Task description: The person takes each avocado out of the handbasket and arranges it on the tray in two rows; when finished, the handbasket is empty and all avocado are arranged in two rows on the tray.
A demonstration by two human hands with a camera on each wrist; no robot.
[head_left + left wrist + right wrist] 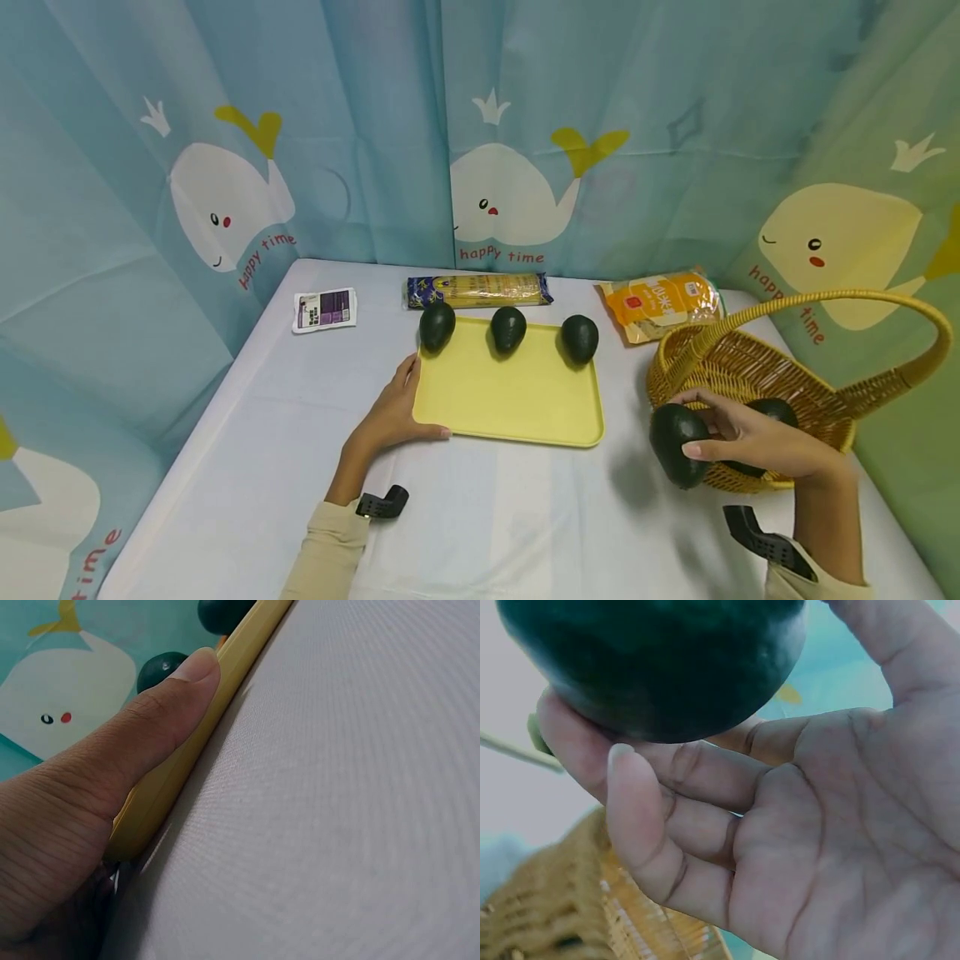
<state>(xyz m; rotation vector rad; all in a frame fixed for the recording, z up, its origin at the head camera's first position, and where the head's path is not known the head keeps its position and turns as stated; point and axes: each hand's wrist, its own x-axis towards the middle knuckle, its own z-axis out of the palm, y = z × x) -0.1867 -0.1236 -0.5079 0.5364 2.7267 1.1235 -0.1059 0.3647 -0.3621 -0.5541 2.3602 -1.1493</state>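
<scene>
At the basket's near-left rim, the right hand [750,437] holds an avocado [677,444] in curled fingers, thumb on the near side and fingertips over the top. The fruit sits at the fingertips, left of the palm and off the table, with its long axis roughly upright and tilted a little; its narrower end seems to point up, though the head view is too small to be sure. The right wrist view shows what the head view hides: the avocado [656,664] rests on the inner pads of the fingers [641,817], clear of the open palm, with basket weave below. A second avocado [772,410] lies inside the basket [757,358], just behind the hand.

The left hand [393,412] rests on the table [247,467] at the tray's near-left corner, fingers straight along the left edge and thumb along the near edge. The left wrist view shows the thumb [161,720] pressed flat against the tray rim [187,761], nothing pinched.

Three avocados [508,328] stand in a row along the far edge of the tray [510,400], each long axis running far to near. Along the table's far edge lie a noodle pack [478,290], an orange bag [660,304] and, towards the far-left corner, a small packet [325,309].
</scene>
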